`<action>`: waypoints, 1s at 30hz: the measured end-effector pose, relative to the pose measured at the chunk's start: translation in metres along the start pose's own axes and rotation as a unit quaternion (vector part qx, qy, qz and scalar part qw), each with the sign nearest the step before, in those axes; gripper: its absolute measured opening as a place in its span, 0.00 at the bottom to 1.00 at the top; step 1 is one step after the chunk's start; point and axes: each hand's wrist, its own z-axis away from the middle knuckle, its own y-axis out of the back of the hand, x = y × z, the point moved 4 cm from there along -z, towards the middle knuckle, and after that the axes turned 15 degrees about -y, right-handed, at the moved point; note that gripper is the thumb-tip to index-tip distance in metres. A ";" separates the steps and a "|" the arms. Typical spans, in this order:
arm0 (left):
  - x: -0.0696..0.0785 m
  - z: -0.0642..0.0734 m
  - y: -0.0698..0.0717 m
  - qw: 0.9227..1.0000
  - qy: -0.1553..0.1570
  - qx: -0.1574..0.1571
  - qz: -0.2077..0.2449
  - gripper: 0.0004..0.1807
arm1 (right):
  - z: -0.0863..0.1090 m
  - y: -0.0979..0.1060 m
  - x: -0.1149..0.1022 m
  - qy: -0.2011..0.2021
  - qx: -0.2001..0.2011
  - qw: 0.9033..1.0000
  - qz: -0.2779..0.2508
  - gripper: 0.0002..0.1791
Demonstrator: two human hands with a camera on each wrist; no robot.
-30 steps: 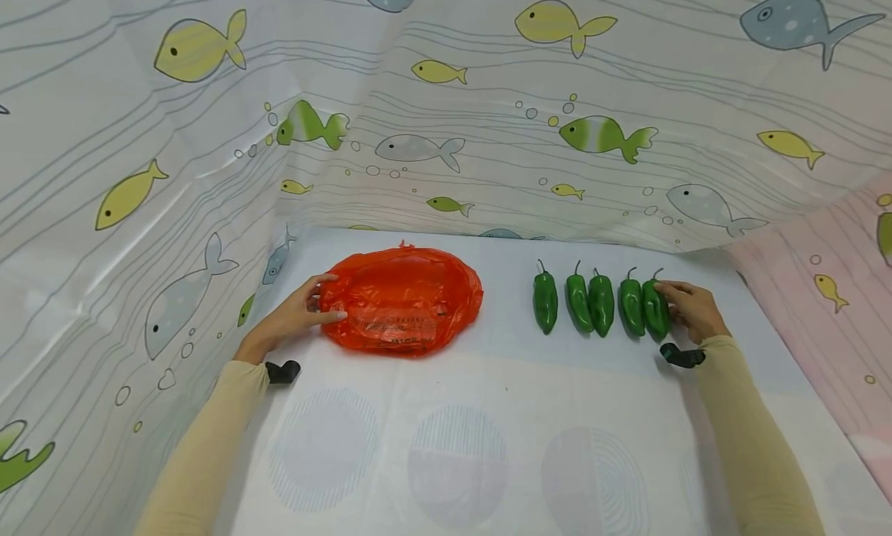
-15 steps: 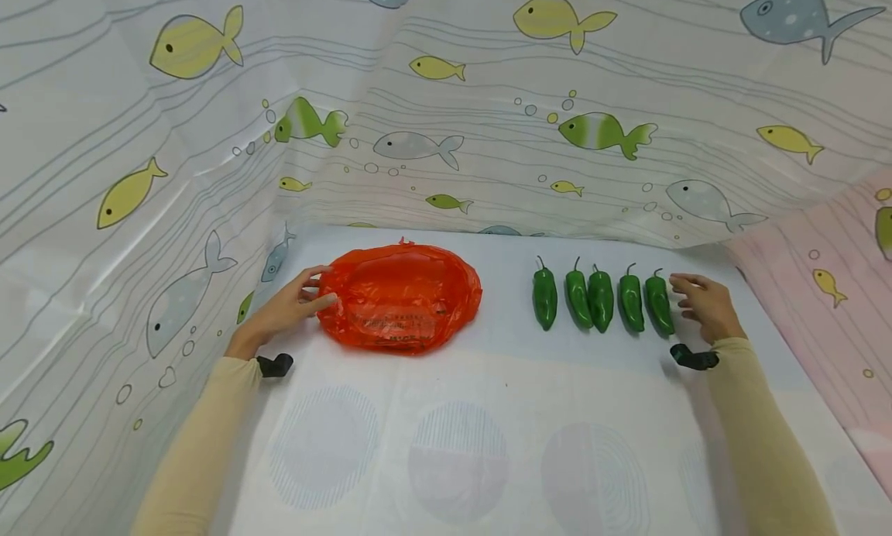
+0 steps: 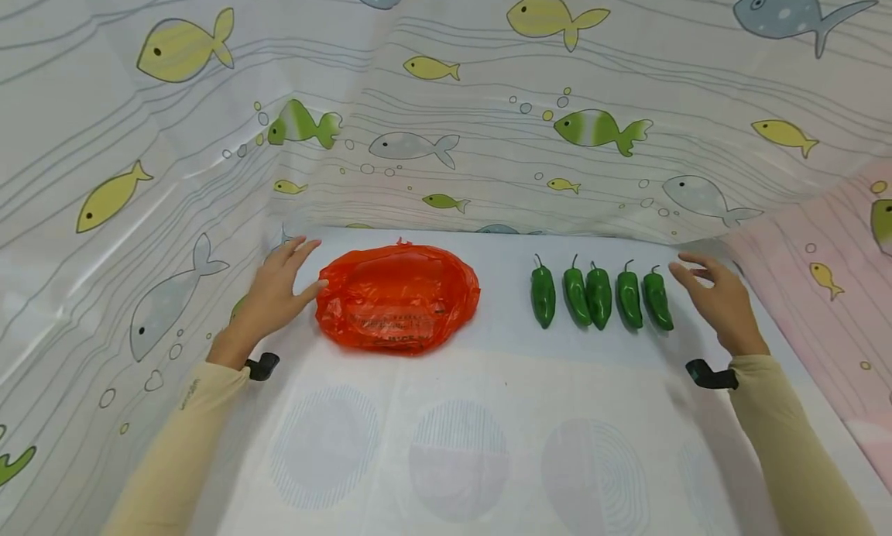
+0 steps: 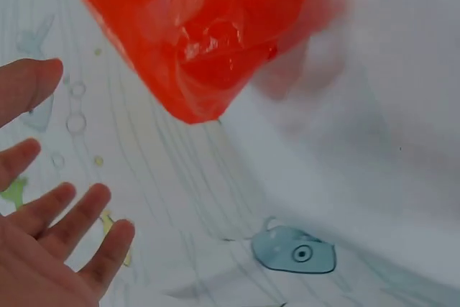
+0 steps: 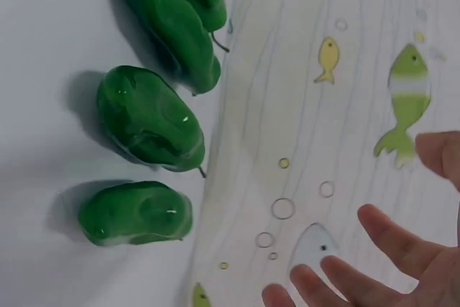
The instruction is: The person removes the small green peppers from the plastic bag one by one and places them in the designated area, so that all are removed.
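Note:
A crumpled red plastic bag [image 3: 397, 300] with dark print lies on the table in the head view. My left hand [image 3: 273, 292] hovers at its left side, fingers spread and holding nothing; the left wrist view shows a gap between the fingers and the red bag [image 4: 208, 34]. Several green peppers stand in a row at the right, stems away from me. Nearest to my right hand [image 3: 718, 297] is the rightmost pepper [image 3: 657, 300]; the hand is apart from it, fingers loosely extended. In the right wrist view that hand [image 5: 388, 264] holds nothing beside the peppers [image 5: 151, 116].
A fish-patterned sheet [image 3: 446, 110] rises behind and at both sides of the white table [image 3: 460, 443]. The leftmost pepper [image 3: 543, 296] stands a little apart from the others. Black wrist devices [image 3: 711, 375] sit on both sleeves.
My right hand has let go of the rightmost pepper and drawn off to the right. My left hand has left the bag's edge, moving left and up.

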 end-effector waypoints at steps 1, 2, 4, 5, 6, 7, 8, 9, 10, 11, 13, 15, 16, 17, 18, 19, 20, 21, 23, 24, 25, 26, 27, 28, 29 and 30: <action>0.005 -0.001 0.000 1.000 -0.019 -0.004 -0.024 0.41 | 0.005 0.000 -0.003 0.012 0.006 1.000 0.015 0.39; 0.010 -0.002 0.000 0.998 -0.035 -0.009 -0.047 0.42 | 0.009 0.000 -0.007 0.027 0.013 0.999 0.032 0.40; 0.018 -0.004 -0.002 0.994 -0.060 -0.020 -0.090 0.45 | 0.016 -0.001 -0.013 0.053 0.027 0.996 0.064 0.40; 0.021 -0.004 -0.004 0.992 -0.068 -0.026 -0.107 0.46 | 0.019 -0.003 -0.016 0.066 0.032 0.994 0.078 0.41; 0.023 -0.004 -0.006 0.989 -0.074 -0.032 -0.123 0.47 | 0.022 -0.004 -0.018 0.079 0.035 0.992 0.090 0.41; 0.025 -0.004 -0.008 0.988 -0.075 -0.040 -0.132 0.47 | 0.024 -0.005 -0.020 0.092 0.040 0.990 0.102 0.41; 0.026 -0.004 -0.010 0.985 -0.076 -0.046 -0.145 0.47 | 0.026 -0.007 -0.022 0.104 0.044 0.987 0.113 0.42; 0.028 -0.003 -0.011 0.984 -0.075 -0.053 -0.156 0.47 | 0.028 -0.009 -0.024 0.116 0.049 0.985 0.122 0.42; 0.029 -0.003 -0.013 0.982 -0.074 -0.058 -0.164 0.47 | 0.029 -0.011 -0.025 0.129 0.056 0.981 0.132 0.43; 0.030 -0.003 -0.015 0.981 -0.070 -0.062 -0.169 0.47 | 0.031 -0.013 -0.026 0.140 0.063 0.977 0.146 0.43; 0.032 -0.003 -0.017 0.981 -0.061 -0.070 -0.171 0.46 | 0.034 -0.017 -0.027 0.159 0.076 0.970 0.170 0.45; 0.033 -0.002 -0.019 0.981 -0.050 -0.073 -0.170 0.46 | 0.037 -0.021 -0.027 0.169 0.083 0.964 0.189 0.46; 0.033 -0.001 -0.020 0.982 -0.045 -0.072 -0.168 0.46 | 0.037 -0.023 -0.027 0.172 0.084 0.961 0.199 0.46; 0.033 0.000 -0.020 0.983 -0.040 -0.072 -0.166 0.46 | 0.037 -0.025 -0.028 0.175 0.086 0.959 0.207 0.47; 0.032 0.001 -0.021 0.983 -0.037 -0.068 -0.166 0.46 | 0.038 -0.027 -0.029 0.178 0.086 0.957 0.213 0.47; 0.031 0.002 -0.021 0.983 -0.033 -0.065 -0.167 0.46 | 0.038 -0.029 -0.029 0.181 0.087 0.955 0.219 0.48; 0.030 0.003 -0.021 0.983 -0.031 -0.061 -0.169 0.47 | 0.038 -0.031 -0.030 0.183 0.088 0.953 0.225 0.48; 0.029 0.004 -0.022 0.983 -0.030 -0.059 -0.171 0.47 | 0.038 -0.033 -0.030 0.185 0.090 0.951 0.230 0.48; 0.028 0.005 -0.023 0.981 -0.029 -0.059 -0.180 0.47 | 0.039 -0.036 -0.031 0.189 0.095 0.947 0.240 0.49; 0.027 0.005 -0.024 0.980 -0.029 -0.060 -0.185 0.47 | 0.040 -0.038 -0.031 0.190 0.096 0.946 0.244 0.49; 0.026 0.006 -0.025 0.980 -0.029 -0.062 -0.189 0.48 | 0.041 -0.039 -0.031 0.190 0.098 0.945 0.247 0.49; 0.025 0.007 -0.026 0.979 -0.029 -0.065 -0.192 0.48 | 0.041 -0.040 -0.031 0.191 0.100 0.944 0.250 0.50; 0.025 0.007 -0.028 0.978 -0.028 -0.067 -0.193 0.48 | 0.041 -0.041 -0.031 0.191 0.102 0.943 0.254 0.50; 0.024 0.007 -0.029 0.978 -0.028 -0.068 -0.195 0.48 | 0.041 -0.041 -0.031 0.192 0.104 0.942 0.256 0.51; 0.024 0.007 -0.029 0.978 -0.028 -0.067 -0.195 0.48 | 0.041 -0.042 -0.032 0.192 0.105 0.941 0.259 0.51; 0.024 0.008 -0.030 0.979 -0.027 -0.066 -0.193 0.48 | 0.041 -0.042 -0.032 0.192 0.105 0.940 0.261 0.51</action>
